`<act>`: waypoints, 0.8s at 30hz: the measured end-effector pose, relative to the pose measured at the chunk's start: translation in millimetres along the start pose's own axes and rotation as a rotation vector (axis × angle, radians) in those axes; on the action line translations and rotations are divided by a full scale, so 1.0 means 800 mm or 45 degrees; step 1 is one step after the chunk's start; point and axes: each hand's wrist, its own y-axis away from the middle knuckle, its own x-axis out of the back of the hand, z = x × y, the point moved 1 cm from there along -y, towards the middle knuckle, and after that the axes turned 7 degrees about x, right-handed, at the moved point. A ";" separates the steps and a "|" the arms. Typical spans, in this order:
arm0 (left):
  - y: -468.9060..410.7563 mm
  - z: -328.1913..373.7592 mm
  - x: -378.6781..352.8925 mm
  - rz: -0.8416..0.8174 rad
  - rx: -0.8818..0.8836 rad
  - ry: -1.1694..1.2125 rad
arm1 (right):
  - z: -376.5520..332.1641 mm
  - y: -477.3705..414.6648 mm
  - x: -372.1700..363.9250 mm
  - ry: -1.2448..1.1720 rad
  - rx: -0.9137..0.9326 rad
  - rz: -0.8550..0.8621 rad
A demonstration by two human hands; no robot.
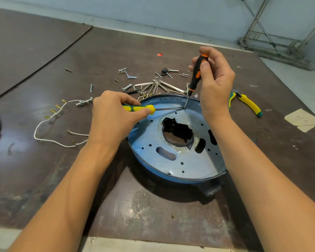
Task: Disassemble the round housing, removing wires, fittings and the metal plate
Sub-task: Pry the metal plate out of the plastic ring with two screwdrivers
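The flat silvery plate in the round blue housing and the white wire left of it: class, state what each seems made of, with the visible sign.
Flat silvery plate: probably sheet metal, dull zinc-grey finish; it has a soft sheen and clean punched holes. White wire: likely a conductor under matt white insulation, plastic or fabric, unclear; its yellowish terminals look like brass.

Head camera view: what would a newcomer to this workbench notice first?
The round blue housing sits mid-table. The left hand grips a yellow screwdriver lying nearly flat, the right hand a black-and-orange screwdriver held near upright, both tips meeting at the far edge of the metal plate. Loose screws and bolts lie behind; a white wire curls at left.
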 end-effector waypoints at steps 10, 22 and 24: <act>0.000 0.000 0.000 0.001 0.000 0.007 | 0.002 -0.002 0.001 -0.011 -0.038 0.040; -0.002 0.001 0.002 -0.026 0.014 0.006 | 0.005 -0.004 0.002 0.018 -0.010 0.054; -0.002 0.001 0.002 -0.039 0.011 0.008 | 0.002 -0.003 0.001 0.085 0.040 0.043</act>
